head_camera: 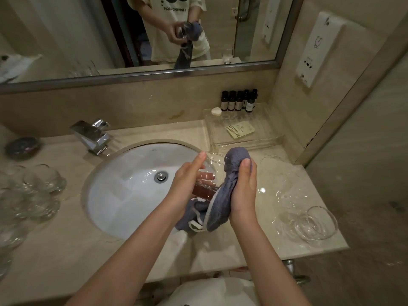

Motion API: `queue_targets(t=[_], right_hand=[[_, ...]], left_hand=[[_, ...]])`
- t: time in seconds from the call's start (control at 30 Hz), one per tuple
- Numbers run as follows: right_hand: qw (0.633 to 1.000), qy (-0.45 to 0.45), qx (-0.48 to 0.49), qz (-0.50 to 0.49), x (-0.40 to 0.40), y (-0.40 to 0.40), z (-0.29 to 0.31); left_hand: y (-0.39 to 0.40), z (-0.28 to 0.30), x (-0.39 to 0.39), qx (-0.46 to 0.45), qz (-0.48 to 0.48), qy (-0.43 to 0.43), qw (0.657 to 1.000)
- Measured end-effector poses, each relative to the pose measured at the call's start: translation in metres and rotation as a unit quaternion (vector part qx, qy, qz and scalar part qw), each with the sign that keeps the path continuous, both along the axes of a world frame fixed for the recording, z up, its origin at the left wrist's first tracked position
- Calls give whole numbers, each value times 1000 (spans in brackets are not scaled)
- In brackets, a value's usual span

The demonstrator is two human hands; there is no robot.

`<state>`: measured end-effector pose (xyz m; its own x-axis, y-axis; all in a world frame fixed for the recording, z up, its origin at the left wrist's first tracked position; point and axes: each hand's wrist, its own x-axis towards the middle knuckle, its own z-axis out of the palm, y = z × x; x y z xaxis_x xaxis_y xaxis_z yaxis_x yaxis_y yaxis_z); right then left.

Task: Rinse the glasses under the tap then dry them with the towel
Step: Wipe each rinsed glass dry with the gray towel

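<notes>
Over the right side of the white sink [123,195], my left hand [187,184] holds a clear glass [212,164], fingers curled under it and thumb along its rim. My right hand [242,188] grips a grey-blue towel [223,195] and pushes its bunched end into the glass's mouth. The towel's tail hangs below both hands. The chrome tap [92,135] stands at the back left of the basin; no water is seen running.
Several clear glasses [33,191] crowd the counter left of the sink. More glasses [309,219] lie on the counter to the right. A clear tray [242,131] with dark bottles and soap sits at the back right. A dark dish [22,146] is left of the tap.
</notes>
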<state>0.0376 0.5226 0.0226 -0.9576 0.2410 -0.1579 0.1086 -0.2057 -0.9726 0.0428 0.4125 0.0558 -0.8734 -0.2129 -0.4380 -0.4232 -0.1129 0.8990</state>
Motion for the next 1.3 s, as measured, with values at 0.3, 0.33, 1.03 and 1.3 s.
queue_targets(t=[0.3, 0.33, 1.03, 1.3], right_hand=[[1000, 8, -26, -14, -1, 0, 0], [1000, 5, -23, -14, 0, 0, 0], [998, -29, -58, -9, -1, -2, 3], [998, 55, -16, 17, 0, 5, 13]], left_hand=[[3, 1, 2, 90, -20, -70, 993], [2, -1, 1, 75, -23, -70, 994], [-2, 1, 8, -49, -84, 39, 994], [-16, 3, 3, 105, -12, 23, 994]])
